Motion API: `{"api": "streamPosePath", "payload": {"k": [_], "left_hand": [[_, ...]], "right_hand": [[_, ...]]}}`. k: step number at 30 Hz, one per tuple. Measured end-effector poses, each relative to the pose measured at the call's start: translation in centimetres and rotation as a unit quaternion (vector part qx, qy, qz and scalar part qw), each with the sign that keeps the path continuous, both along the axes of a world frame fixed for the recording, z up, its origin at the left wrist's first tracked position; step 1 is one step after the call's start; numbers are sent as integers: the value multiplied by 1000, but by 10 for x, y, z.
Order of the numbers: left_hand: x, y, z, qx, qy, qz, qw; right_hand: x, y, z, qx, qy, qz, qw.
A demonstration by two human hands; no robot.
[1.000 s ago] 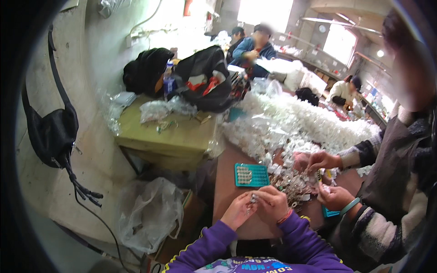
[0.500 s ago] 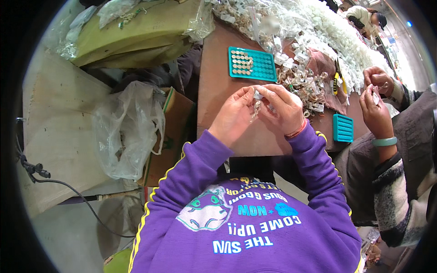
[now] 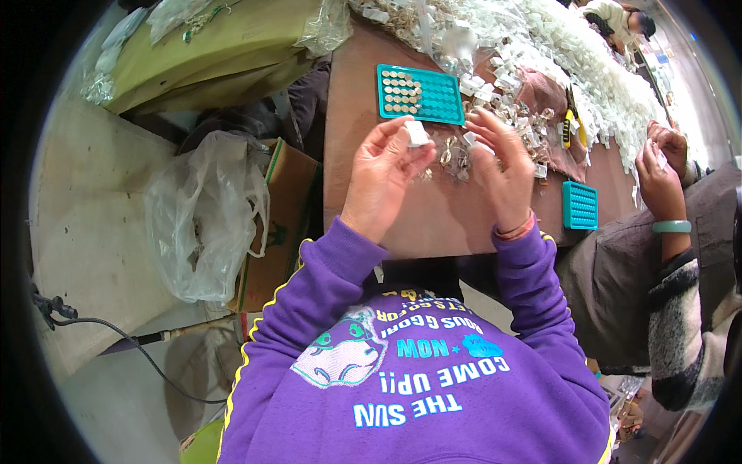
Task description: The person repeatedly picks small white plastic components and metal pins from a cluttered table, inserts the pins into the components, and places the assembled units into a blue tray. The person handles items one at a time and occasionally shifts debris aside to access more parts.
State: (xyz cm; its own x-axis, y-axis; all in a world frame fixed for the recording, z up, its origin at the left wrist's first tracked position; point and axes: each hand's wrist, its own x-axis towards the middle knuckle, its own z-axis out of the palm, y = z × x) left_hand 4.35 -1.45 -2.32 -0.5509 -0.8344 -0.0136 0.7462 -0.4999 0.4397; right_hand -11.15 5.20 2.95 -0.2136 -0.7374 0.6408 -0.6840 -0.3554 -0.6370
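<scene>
My left hand is closed in a pinch on a small white tag, held up just below the teal tray. Several round, pale discs fill the left part of that tray's wells. My right hand is apart from the left, with fingers curved and blurred by motion. Beside its thumb shows a small white piece; whether the fingers grip it, I cannot tell. Between my hands are pale looped cords and bits of clear plastic, partly hidden by my right hand.
A large heap of white tagged pieces covers the table's far side. Yellow-handled pliers lie on a reddish cloth. A second teal tray is near a co-worker's hands. A clear plastic bag hangs by a cardboard box at left.
My hands were together at a small pale piece with a cord dangling; now they are apart. The left has turned up with a white tag, and the right has moved to the right.
</scene>
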Motion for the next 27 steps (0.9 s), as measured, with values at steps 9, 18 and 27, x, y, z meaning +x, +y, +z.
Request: {"api": "streamPosePath", "payload": {"k": [9, 18, 27], "left_hand": [[2, -1, -1, -29, -15, 110, 993], [4, 1, 4, -39, 13, 95, 995], [5, 1, 3, -33, 20, 86, 996]], "right_hand": [[-10, 37, -23, 125, 113, -49, 984], [9, 20, -16, 120, 348, 37, 929], [12, 5, -17, 130, 456, 63, 878]]}}
